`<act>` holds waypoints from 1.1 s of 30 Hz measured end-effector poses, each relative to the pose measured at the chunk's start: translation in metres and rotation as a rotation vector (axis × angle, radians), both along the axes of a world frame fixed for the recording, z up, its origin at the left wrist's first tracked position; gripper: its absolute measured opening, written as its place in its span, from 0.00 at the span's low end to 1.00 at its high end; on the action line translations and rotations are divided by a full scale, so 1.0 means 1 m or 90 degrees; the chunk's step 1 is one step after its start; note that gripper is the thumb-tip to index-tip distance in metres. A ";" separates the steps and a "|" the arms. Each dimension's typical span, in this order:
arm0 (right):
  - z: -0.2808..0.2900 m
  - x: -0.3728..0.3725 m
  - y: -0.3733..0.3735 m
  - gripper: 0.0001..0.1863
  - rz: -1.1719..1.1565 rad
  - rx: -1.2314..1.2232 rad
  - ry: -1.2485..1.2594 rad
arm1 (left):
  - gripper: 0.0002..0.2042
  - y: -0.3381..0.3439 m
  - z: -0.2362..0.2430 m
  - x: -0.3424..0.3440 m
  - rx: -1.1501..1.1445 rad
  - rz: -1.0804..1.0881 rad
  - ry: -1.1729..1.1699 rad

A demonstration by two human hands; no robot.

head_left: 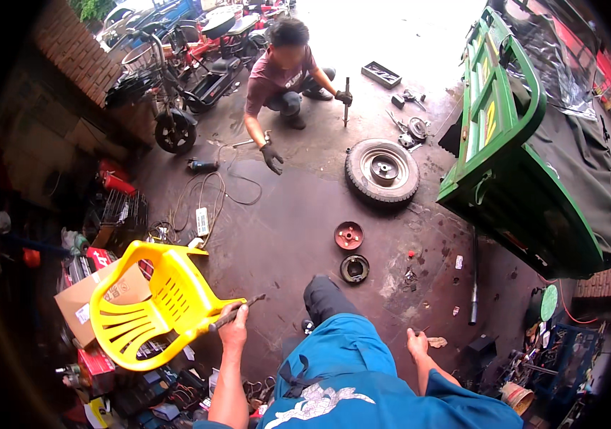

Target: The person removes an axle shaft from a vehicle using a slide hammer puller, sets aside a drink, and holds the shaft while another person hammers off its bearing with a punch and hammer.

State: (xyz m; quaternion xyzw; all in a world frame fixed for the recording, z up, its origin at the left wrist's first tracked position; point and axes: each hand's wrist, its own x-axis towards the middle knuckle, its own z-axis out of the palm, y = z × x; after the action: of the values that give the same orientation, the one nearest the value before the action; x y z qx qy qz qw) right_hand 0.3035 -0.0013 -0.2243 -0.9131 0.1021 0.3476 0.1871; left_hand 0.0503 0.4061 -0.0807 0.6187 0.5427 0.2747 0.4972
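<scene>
My left hand [232,327] is closed around a dark rod-like tool [255,299] with a narrow far end. It is held beside a leg of the yellow plastic chair [169,286], which lies tipped over at my left. Lower right, my right hand [417,344] has its fingers curled in; a small dark tip shows by them, but I cannot make out what it is. On the floor ahead lie a reddish brake drum [349,235] and, nearer me, a dark ring-shaped part [354,269]. Beyond them rests a wheel with its tyre [383,171].
A person [284,79] squats ahead, one gloved hand on an upright rod [347,104]. A green cargo tricycle bed [527,193] leans over the right side. An angle grinder [203,166] and its cord lie left. A long bar [474,286] lies right; cardboard box [80,304] behind the chair.
</scene>
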 end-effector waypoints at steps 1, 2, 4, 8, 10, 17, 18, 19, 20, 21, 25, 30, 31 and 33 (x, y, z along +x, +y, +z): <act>-0.005 -0.006 0.006 0.28 -0.009 -0.001 0.004 | 0.07 0.025 -0.009 0.013 0.018 -0.037 -0.008; -0.011 -0.013 0.012 0.27 -0.061 -0.020 0.002 | 0.07 0.046 -0.008 0.030 0.006 -0.052 -0.012; -0.019 -0.015 0.044 0.25 -0.142 -0.042 0.012 | 0.07 0.092 -0.002 0.080 -0.035 -0.082 -0.034; -0.054 0.017 0.126 0.25 -0.240 0.002 0.030 | 0.09 0.191 -0.012 0.170 -0.084 -0.145 -0.062; -0.072 0.060 0.177 0.25 -0.281 0.040 0.013 | 0.09 0.238 -0.024 0.218 -0.100 -0.185 -0.073; 0.024 0.225 0.375 0.23 -0.239 0.220 -0.136 | 0.08 0.366 -0.071 0.361 -0.088 -0.254 -0.089; 0.029 0.245 0.393 0.24 -0.197 0.242 -0.155 | 0.08 0.378 -0.071 0.375 -0.117 -0.259 -0.063; 0.032 0.264 0.411 0.24 -0.154 0.265 -0.179 | 0.08 0.392 -0.072 0.389 -0.143 -0.266 -0.042; 0.031 0.280 0.428 0.24 -0.160 0.260 -0.181 | 0.09 0.404 -0.084 0.400 -0.116 -0.289 -0.041; 0.029 0.294 0.444 0.25 -0.162 0.270 -0.189 | 0.09 0.415 -0.100 0.411 -0.088 -0.313 -0.041; 0.018 0.321 0.479 0.26 -0.217 0.286 -0.220 | 0.16 0.443 -0.138 0.484 -0.109 -0.346 -0.067; -0.021 0.317 0.502 0.24 -0.266 0.159 -0.206 | 0.24 0.485 -0.232 0.546 -0.118 -0.448 0.135; -0.025 0.325 0.510 0.24 -0.270 0.149 -0.204 | 0.26 0.488 -0.225 0.557 -0.096 -0.494 0.191; -0.038 0.347 0.529 0.23 -0.309 0.143 -0.170 | 0.28 0.490 -0.249 0.569 -0.195 -0.478 0.219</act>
State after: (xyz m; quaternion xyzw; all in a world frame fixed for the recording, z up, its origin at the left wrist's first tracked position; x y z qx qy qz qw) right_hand 0.6503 0.5275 -0.2622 -0.8731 0.2530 0.1783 0.3766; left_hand 0.6195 0.8963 -0.3295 0.7287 0.3897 -0.1156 0.5511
